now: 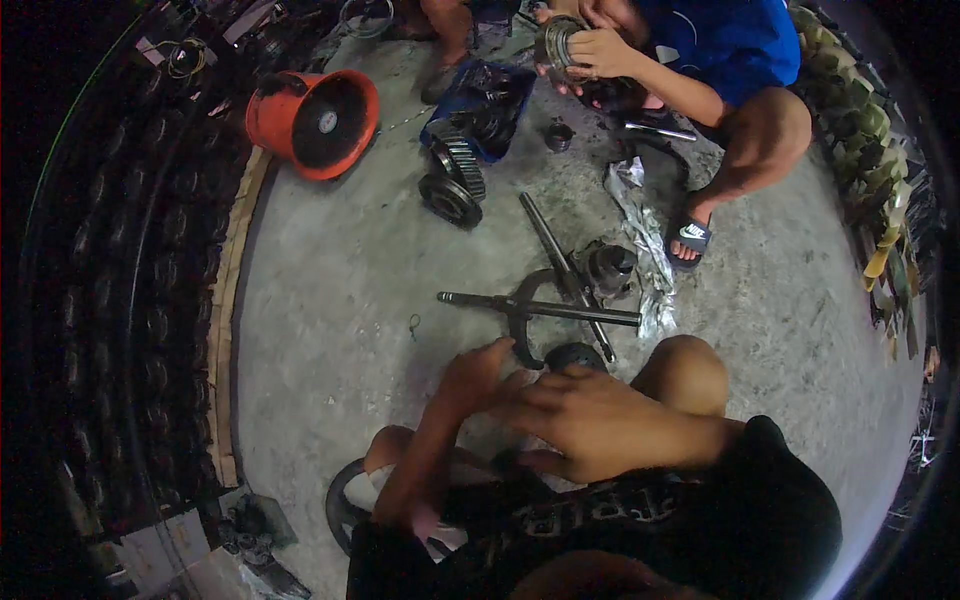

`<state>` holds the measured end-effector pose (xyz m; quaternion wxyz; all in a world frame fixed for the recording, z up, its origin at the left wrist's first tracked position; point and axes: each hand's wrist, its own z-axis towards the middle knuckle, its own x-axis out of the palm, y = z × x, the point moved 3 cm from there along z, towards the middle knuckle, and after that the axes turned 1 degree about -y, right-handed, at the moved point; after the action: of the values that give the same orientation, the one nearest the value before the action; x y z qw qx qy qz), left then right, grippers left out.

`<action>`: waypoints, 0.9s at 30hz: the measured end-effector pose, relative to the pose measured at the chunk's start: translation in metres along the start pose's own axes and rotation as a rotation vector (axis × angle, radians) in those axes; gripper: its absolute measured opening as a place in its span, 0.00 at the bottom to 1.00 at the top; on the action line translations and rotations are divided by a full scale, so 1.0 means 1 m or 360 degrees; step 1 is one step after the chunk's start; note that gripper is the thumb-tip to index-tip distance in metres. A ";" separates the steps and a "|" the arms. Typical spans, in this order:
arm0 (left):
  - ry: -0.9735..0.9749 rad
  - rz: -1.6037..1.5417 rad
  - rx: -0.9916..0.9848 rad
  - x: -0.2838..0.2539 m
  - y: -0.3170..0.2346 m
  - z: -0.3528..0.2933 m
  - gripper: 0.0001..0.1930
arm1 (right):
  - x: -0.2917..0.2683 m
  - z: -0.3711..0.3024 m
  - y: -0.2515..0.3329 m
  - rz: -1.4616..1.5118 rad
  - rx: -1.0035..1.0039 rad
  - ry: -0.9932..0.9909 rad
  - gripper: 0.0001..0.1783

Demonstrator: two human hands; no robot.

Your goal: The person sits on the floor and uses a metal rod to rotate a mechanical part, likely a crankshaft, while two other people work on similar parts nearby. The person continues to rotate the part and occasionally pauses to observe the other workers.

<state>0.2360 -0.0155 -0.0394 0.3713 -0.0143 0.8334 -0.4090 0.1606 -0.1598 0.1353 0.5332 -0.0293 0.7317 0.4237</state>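
Observation:
My left hand [474,378] and my right hand [585,415] meet low in front of me, above my lap. The left fingers are pressed together; what lies in them is hidden. Motion smears the right fingers as they reach across toward the left. Just beyond my hands lies a dark curved fork [524,318] with a steel shaft [540,306] across it. A second shaft [560,260] slants over the first. A dark round part [574,356] is partly covered by my right hand. Past the shafts sits a dark cylindrical metal part [610,268].
A co-worker's hand [600,52] holds a ringed metal gear part [556,48]. Dark gears [452,200] lie by a blue tray of parts [436,128]. An orange fan [372,130] stands far left. Crumpled foil [655,270] lies right; stacked dark parts [155,320] line the left.

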 end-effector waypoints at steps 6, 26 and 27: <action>-0.0080 -0.0031 0.0028 -0.001 -0.001 0.001 0.36 | -0.001 -0.001 0.000 0.0019 0.0027 0.0074 0.31; -0.0231 -0.0058 0.0145 0.003 0.008 0.008 0.33 | -0.008 -0.001 0.000 0.0072 0.0061 0.0092 0.31; -0.0250 -0.0044 0.0154 0.003 0.008 0.007 0.32 | -0.008 -0.001 -0.001 0.0041 0.0045 0.0061 0.32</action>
<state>0.2400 -0.0159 -0.0496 0.4302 -0.0398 0.7807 -0.4516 0.1634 -0.1644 0.1417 0.5139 -0.0206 0.7481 0.4194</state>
